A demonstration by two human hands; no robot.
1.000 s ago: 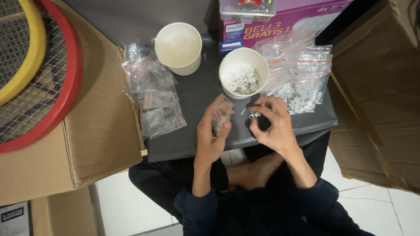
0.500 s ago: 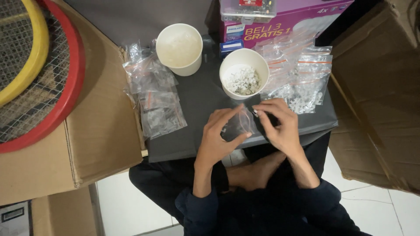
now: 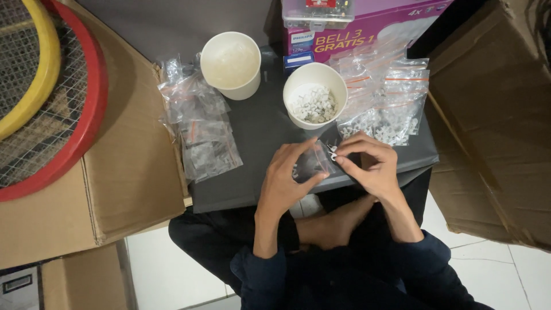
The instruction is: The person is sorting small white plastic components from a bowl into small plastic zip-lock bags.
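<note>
Baggie (image 3: pixel 313 163), small and clear, pinched between both hands over the near edge of the dark tabletop (image 3: pixel 258 138). Left hand (image 3: pixel 287 178) gripping its lower side, right hand (image 3: pixel 370 163) closed on the top corner, probably keeping the mouth steady. Thin crinkly plastic, tiny white bits inside. Just behind, white cup (image 3: pixel 315 95) full of the same bits, empty cup (image 3: pixel 231 64), flat bag piles (image 3: pixel 198 123) left and filled bags (image 3: pixel 390 97) right, cardboard all around

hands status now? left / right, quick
Left hand: closed on the small clear bag, holding it over the grey table.
Right hand: fingertips pinched at the bag's mouth; whether they also hold a small white piece cannot be told.
</note>
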